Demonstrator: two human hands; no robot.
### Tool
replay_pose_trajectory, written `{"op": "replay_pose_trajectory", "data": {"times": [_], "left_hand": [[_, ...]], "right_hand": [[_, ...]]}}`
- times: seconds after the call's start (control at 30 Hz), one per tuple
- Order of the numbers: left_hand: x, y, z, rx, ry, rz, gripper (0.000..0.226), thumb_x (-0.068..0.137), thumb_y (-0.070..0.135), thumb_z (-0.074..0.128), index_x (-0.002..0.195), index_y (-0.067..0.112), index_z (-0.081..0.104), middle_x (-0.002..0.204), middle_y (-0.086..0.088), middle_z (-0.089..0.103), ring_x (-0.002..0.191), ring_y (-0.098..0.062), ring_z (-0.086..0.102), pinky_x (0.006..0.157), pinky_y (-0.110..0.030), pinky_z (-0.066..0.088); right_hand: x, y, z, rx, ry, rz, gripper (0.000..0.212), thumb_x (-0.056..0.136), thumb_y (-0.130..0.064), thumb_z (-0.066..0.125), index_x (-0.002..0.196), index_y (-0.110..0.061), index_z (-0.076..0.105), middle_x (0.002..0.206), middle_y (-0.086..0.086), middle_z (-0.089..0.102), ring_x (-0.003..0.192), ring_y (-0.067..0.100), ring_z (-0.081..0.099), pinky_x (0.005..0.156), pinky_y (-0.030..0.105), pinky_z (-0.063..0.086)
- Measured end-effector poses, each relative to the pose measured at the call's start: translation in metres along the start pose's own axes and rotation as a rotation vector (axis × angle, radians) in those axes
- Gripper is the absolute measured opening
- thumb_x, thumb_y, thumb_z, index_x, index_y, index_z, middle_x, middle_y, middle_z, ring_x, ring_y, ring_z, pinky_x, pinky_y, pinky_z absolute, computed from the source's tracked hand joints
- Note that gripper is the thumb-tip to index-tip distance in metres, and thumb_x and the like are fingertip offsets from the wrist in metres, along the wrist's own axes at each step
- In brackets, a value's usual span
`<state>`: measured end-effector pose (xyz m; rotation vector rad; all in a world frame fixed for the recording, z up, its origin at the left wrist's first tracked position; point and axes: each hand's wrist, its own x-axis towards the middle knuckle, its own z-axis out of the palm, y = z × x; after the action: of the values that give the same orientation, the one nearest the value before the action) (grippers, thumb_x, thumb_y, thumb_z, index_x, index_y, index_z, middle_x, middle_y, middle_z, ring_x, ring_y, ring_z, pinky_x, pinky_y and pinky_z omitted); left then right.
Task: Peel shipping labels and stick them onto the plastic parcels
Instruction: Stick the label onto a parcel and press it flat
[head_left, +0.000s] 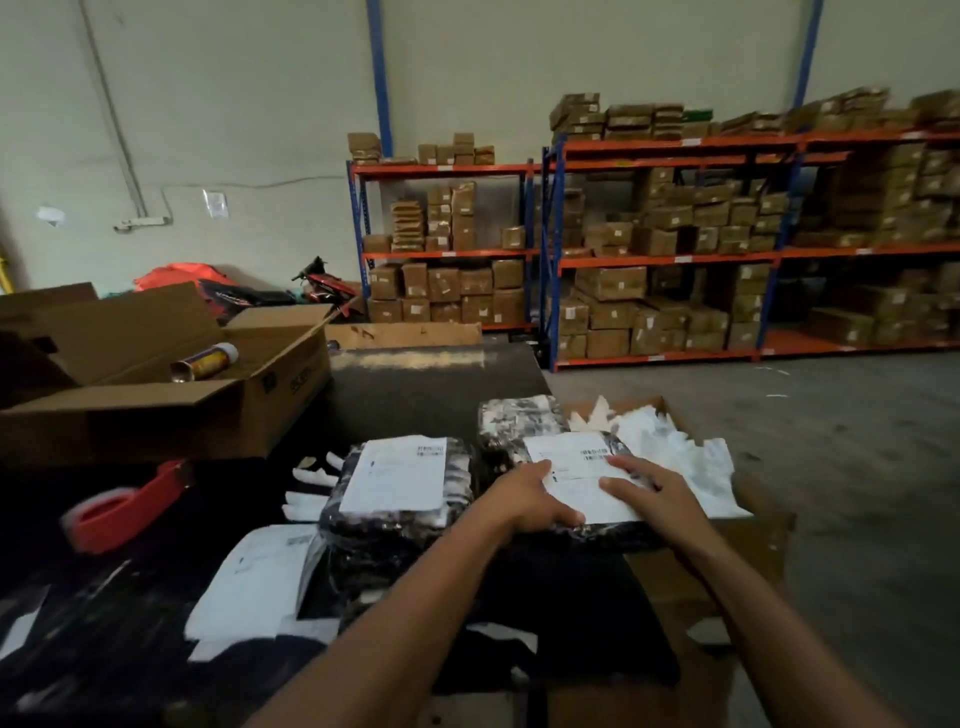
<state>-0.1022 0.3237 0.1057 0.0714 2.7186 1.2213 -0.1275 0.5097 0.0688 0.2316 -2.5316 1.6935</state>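
Note:
A black plastic parcel (597, 535) lies in front of me with a white shipping label (576, 467) on its top. My left hand (524, 499) lies flat on the label's left edge, fingers straight. My right hand (654, 493) presses flat on the label's right side. To the left, a second black parcel (395, 525) carries its own white label (397, 475). A third wrapped parcel (514, 421) sits just behind. More label sheets (254, 587) lie at the lower left on the dark table.
A pile of white backing scraps (675, 447) fills a flat carton at the right. A red tape dispenser (124, 504) sits at the left. An open cardboard box (171, 384) with a spray can stands behind it. Orange shelves (675, 254) of brown cartons line the far wall.

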Motion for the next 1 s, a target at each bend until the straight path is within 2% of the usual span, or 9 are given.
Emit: {"op": "replay_pose_trajectory", "data": {"times": [0.1,0.17,0.3,0.4,0.47,0.53,0.77,0.9,1.0], "left_hand": [[-0.020,-0.017,0.030,-0.132,-0.020,-0.036,0.091,0.077,0.023,0.078,0.150,0.010,0.025,0.152,-0.006,0.034,0.131,-0.024,0.042,0.101,-0.027,0.040],[-0.034,-0.028,0.041,-0.239,-0.002,-0.069,0.084,0.075,0.014,0.079,0.145,0.007,0.034,0.146,-0.009,0.042,0.125,-0.026,0.048,0.100,-0.032,0.044],[-0.059,-0.055,0.051,-0.371,0.078,-0.124,0.079,0.070,0.007,0.081,0.140,0.009,0.044,0.134,-0.010,0.055,0.117,-0.027,0.055,0.097,-0.038,0.050],[-0.072,-0.072,0.058,-0.353,0.081,-0.137,0.084,0.071,0.009,0.081,0.143,0.010,0.039,0.141,-0.009,0.050,0.123,-0.026,0.052,0.103,-0.039,0.046],[-0.079,-0.078,0.063,-0.300,0.089,-0.120,0.083,0.076,0.011,0.079,0.146,0.009,0.034,0.146,-0.006,0.043,0.129,-0.023,0.046,0.105,-0.027,0.039],[-0.082,-0.080,0.065,-0.254,0.109,-0.107,0.081,0.079,0.013,0.076,0.147,0.009,0.033,0.149,-0.006,0.039,0.133,-0.020,0.042,0.101,-0.023,0.035],[-0.068,-0.075,0.062,-0.195,0.131,-0.075,0.079,0.081,0.015,0.075,0.147,0.012,0.032,0.151,-0.007,0.039,0.135,-0.024,0.040,0.110,-0.033,0.035],[-0.057,-0.077,0.062,-0.150,0.158,-0.068,0.074,0.084,0.017,0.071,0.147,0.011,0.033,0.150,-0.007,0.040,0.135,-0.024,0.041,0.109,-0.032,0.035],[-0.056,-0.078,0.062,-0.104,0.153,-0.049,0.070,0.087,0.021,0.067,0.147,0.011,0.032,0.149,-0.007,0.041,0.134,-0.025,0.042,0.106,-0.031,0.035]], "right_hand": [[-0.030,0.017,0.003,0.009,-0.024,0.044,0.036,0.081,-0.031,0.071,0.116,-0.026,0.065,0.139,0.005,0.051,0.110,0.016,0.049,0.087,0.028,0.042],[-0.046,0.024,0.009,0.006,-0.011,0.064,0.039,0.082,-0.030,0.070,0.120,-0.023,0.064,0.139,0.006,0.050,0.109,0.016,0.049,0.081,0.025,0.042],[-0.067,0.035,0.027,-0.016,-0.054,0.053,0.042,0.083,-0.035,0.068,0.123,-0.026,0.061,0.140,0.001,0.049,0.117,0.016,0.048,0.087,0.026,0.039],[-0.076,0.042,0.041,-0.061,-0.089,0.047,0.044,0.084,-0.035,0.067,0.126,-0.023,0.059,0.136,0.001,0.051,0.113,0.014,0.048,0.090,0.029,0.042],[-0.083,0.048,0.048,-0.072,-0.098,0.052,0.046,0.085,-0.037,0.066,0.128,-0.023,0.057,0.138,0.001,0.050,0.115,0.015,0.048,0.090,0.029,0.042],[-0.086,0.051,0.051,-0.064,-0.090,0.060,0.047,0.086,-0.038,0.065,0.129,-0.024,0.055,0.139,0.001,0.049,0.115,0.014,0.047,0.088,0.028,0.039],[-0.076,0.047,0.048,-0.124,-0.049,0.119,0.049,0.086,-0.039,0.064,0.131,-0.023,0.054,0.143,0.003,0.047,0.128,0.023,0.044,0.093,0.031,0.037],[-0.069,0.045,0.050,-0.170,-0.035,0.099,0.049,0.088,-0.038,0.062,0.133,-0.021,0.052,0.144,0.004,0.045,0.129,0.023,0.043,0.092,0.028,0.034],[-0.064,0.048,0.052,-0.182,-0.030,0.107,0.049,0.088,-0.038,0.061,0.133,-0.022,0.052,0.144,0.005,0.044,0.128,0.024,0.044,0.095,0.031,0.037]]}}
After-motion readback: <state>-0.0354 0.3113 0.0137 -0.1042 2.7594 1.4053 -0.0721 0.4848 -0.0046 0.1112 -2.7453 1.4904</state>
